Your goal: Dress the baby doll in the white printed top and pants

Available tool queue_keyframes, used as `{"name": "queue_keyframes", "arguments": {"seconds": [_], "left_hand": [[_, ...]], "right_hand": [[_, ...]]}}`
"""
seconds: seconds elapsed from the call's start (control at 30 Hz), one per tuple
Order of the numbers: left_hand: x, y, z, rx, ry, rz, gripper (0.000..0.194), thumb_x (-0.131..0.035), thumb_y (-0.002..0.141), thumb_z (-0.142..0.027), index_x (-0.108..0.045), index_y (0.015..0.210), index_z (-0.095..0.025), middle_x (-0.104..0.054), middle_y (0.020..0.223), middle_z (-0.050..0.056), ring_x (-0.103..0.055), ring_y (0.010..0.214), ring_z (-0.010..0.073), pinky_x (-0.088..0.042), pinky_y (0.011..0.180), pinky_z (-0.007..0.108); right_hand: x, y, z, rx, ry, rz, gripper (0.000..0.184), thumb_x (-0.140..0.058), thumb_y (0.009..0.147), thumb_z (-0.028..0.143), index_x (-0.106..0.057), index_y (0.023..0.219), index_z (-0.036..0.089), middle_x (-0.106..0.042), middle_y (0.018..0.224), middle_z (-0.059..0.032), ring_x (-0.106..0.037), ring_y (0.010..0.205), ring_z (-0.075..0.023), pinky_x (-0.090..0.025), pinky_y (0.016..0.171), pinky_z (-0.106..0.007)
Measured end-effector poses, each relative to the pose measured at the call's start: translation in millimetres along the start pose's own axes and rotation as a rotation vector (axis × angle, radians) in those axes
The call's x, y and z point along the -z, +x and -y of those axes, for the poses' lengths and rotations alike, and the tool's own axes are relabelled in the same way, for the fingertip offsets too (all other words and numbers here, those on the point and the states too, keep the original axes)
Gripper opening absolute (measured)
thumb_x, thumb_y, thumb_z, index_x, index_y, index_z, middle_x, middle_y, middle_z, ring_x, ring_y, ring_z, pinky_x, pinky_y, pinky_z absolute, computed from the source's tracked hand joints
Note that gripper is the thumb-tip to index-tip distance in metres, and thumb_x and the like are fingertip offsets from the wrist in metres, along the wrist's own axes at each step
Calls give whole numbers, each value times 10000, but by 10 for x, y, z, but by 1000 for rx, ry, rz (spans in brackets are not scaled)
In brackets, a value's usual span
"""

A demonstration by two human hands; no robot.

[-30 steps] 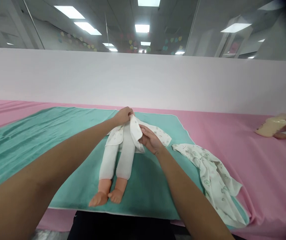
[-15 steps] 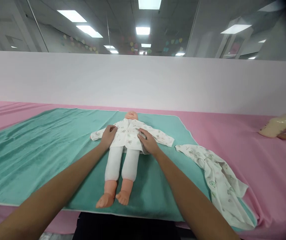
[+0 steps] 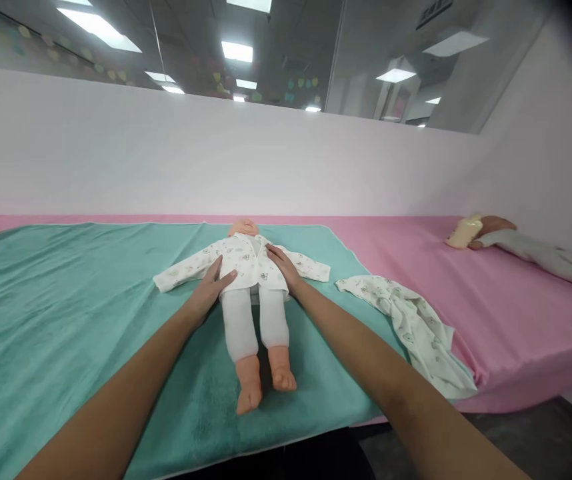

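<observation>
A baby doll lies face up on a green towel, feet toward me. It wears a white printed jacket and white leggings. My left hand lies flat and open on the jacket's lower left side. My right hand rests flat and open on the jacket's right side, fingers stretched along the doll's chest.
A second white printed garment lies crumpled at the towel's right edge on the pink sheet. Far right, another doll lies with a cream bottle at its head. A white partition wall stands behind.
The jacket flap I held up a second ago now lies closed over the doll. Both hands have gone from gripping cloth to lying flat. The view has swung right.
</observation>
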State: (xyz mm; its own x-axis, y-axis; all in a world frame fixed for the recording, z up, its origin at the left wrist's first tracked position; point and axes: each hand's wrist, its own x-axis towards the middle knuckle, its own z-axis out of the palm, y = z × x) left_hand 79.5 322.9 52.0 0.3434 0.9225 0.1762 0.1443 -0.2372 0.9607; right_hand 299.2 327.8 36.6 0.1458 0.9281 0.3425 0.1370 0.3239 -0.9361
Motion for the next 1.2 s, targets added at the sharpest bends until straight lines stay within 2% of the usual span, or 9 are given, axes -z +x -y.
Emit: {"name": "queue_keyframes", "arguments": {"seconds": [0.1, 0.2, 0.3, 0.43, 0.63, 0.73, 0.87, 1.03, 1.2], "left_hand": [[36, 12, 12, 64, 34, -111, 707, -604, 706, -573, -434, 1298, -225, -427, 1384, 114, -445, 1226, 261, -403, 957, 335], [104, -15, -5, 124, 121, -157, 579, -584, 676, -627, -582, 1007, -152, -651, 967, 111, -609, 859, 247, -468, 700, 324], [155, -58, -54, 70, 224, -91, 463, -510, 724, -629, -547, 658, -173, -595, 625, 32, -542, 597, 186, -398, 560, 289], [194, -65, -139, -63, 209, -135, 419, -486, 785, -518, -445, 531, -188, -471, 468, -22, -449, 498, 134, -336, 522, 254], [229, -58, -221, -75, -107, -243, 337, -557, 750, -440, -438, 568, -182, -386, 495, -51, -367, 466, 92, -311, 467, 220], [248, -134, -288, -146, -55, -239, 378, -507, 789, -449, -386, 545, -187, -378, 477, -46, -376, 470, 97, -319, 486, 227], [171, -456, -502, -233, 120, -199, 330, -479, 816, -431, -457, 596, -186, -437, 509, -33, -427, 525, 113, -359, 540, 237], [-212, -1400, -970, -494, 172, 129, 233, -542, 808, -376, -580, 973, -216, -597, 1030, 50, -566, 949, 186, -477, 796, 296], [-362, -2400, -1339, -785, 406, 243, 746, -688, 656, -531, -417, 1285, -235, -383, 1361, 145, -409, 1239, 292, -455, 959, 395]], "right_hand": [[79, -97, 29, 29, -170, 14, 493, -431, 859, 509, -501, 1272, 250, -439, 1370, -9, -375, 1274, -196, -238, 1103, -360], [312, -493, 121, 87, -497, 72, 467, -414, 878, 471, -477, 1285, 251, -458, 1348, -26, -402, 1242, -206, -278, 1072, -382], [704, -1073, 271, 144, -949, 10, 463, -465, 865, 399, -451, 1292, 221, -462, 1324, -56, -387, 1234, -221, -307, 1040, -386], [1331, -1743, 517, 109, -1500, -71, 338, -395, 898, 291, -500, 1204, 192, -513, 1241, -92, -434, 1156, -240, -334, 972, -389], [1932, -1980, 740, -197, -1934, -79, 253, -372, 857, 150, -565, 1020, 130, -580, 1046, -137, -514, 983, -272, -348, 823, -394], [1899, -1850, 947, -298, -1790, 1, 174, -420, 845, 196, -569, 920, 146, -597, 930, -103, -542, 837, -222, -356, 749, -345], [1519, -1805, 1522, -255, -1167, 9, 202, -512, 820, 389, -523, 838, 188, -547, 756, -7, -478, 655, -145, -347, 616, -265], [858, -2152, 2248, -204, -515, 196, 256, -614, 772, 430, -518, 792, 193, -477, 733, 17, -415, 644, -113, -315, 558, -232], [393, -2472, 2385, -377, 66, 223, 255, -690, 720, 357, -518, 822, 199, -504, 733, 24, -450, 595, -92, -345, 518, -211]]}}
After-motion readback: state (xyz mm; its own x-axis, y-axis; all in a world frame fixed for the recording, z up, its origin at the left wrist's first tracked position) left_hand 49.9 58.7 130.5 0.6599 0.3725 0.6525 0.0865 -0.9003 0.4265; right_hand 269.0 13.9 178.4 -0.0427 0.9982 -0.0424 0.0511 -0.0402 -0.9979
